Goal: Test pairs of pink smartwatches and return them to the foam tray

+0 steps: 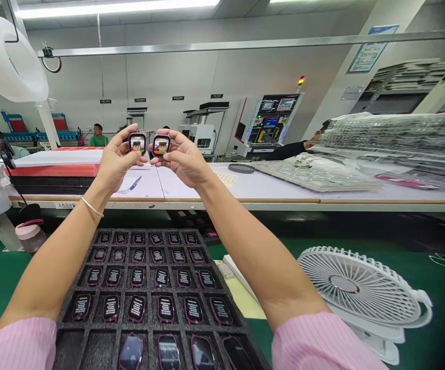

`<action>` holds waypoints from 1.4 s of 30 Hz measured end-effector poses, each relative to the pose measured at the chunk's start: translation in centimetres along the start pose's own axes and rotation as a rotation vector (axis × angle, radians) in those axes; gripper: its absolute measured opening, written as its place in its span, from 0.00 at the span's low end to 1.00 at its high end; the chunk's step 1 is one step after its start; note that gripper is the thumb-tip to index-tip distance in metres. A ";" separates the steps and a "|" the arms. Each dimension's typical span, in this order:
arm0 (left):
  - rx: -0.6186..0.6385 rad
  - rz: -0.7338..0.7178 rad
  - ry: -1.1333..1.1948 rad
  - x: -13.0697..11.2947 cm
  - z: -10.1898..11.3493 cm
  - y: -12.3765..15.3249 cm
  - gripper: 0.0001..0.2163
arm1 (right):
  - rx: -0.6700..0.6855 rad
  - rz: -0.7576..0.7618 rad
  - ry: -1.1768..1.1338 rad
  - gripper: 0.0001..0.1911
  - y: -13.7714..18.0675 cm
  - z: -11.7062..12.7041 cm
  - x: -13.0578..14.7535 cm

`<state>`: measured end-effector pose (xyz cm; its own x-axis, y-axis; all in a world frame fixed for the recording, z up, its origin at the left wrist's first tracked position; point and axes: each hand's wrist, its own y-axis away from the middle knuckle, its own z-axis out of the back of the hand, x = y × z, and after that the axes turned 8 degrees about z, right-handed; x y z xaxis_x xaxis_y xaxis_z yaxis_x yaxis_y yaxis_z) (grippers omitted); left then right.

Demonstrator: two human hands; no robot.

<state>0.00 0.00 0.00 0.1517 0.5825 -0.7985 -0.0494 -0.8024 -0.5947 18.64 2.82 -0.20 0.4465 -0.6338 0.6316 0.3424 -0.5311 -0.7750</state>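
Head view: you hold two small watches up at arm's length, one in each hand. Your left hand (116, 160) pinches the left watch (137, 143) by its edges between thumb and fingertips. Your right hand (183, 160) grips the right watch (161, 145) the same way. Your fingers are clear of the faces, likely so both lit screens, turned toward you and nearly touching, can be read together. Below your forearms lies a foam tray (99, 325) with more watches (161, 308) face up in its pockets. A white fan (357, 288) rests to the right of your right arm.
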 end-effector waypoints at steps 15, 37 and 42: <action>-0.003 -0.061 -0.082 0.4 -0.2 0.9 0.29 | 0.050 -0.010 -0.002 0.28 0.4 0.0 -0.4; 0.065 0.635 -0.073 5.8 0.9 20.0 0.22 | -0.226 -0.667 -0.420 0.28 21.3 -5.6 -3.6; 0.035 0.646 -0.108 7.0 0.8 20.3 0.15 | -0.226 -0.700 -0.456 0.21 22.2 -5.3 -4.8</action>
<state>-0.68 -12.13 -17.79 -0.0192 -0.0044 -0.9998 -0.1297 -0.9915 0.0069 19.73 -8.91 -20.37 0.4987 0.1431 0.8549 0.5120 -0.8445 -0.1573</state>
